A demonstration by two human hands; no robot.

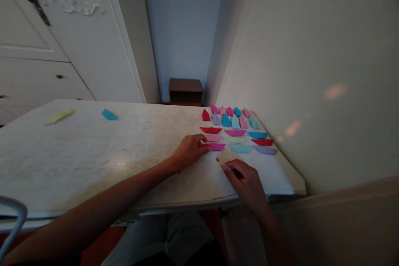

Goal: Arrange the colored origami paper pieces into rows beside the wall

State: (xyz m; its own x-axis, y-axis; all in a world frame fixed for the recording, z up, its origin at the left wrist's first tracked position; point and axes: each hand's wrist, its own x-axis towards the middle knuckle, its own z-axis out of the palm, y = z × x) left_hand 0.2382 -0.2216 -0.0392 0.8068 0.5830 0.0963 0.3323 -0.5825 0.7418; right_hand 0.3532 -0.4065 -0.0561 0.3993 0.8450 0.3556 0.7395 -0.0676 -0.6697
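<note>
My left hand [190, 149] reaches over the table, its thumb and fingertips closed at the left end of a magenta folded paper boat [215, 146]. A pink paper boat [213, 138] lies just behind it, close to the same fingers. Below the front row, my right hand [246, 178] is near the table's front edge, with curled fingers and thumb drawn together; I see no paper in it. To the right of the magenta boat lie a light blue boat [240, 149] and a lavender boat [265, 150]. Behind them are a pale green boat [235, 139] and a red boat [262, 142].
Farther back, several small upright folded papers, including a red one [205, 115], stand in rows near the wall [311, 70]. A blue folded paper [109, 114] and a yellow strip [60, 116] lie far left on the white table [93, 153]. A white cabinet [77, 50] stands behind.
</note>
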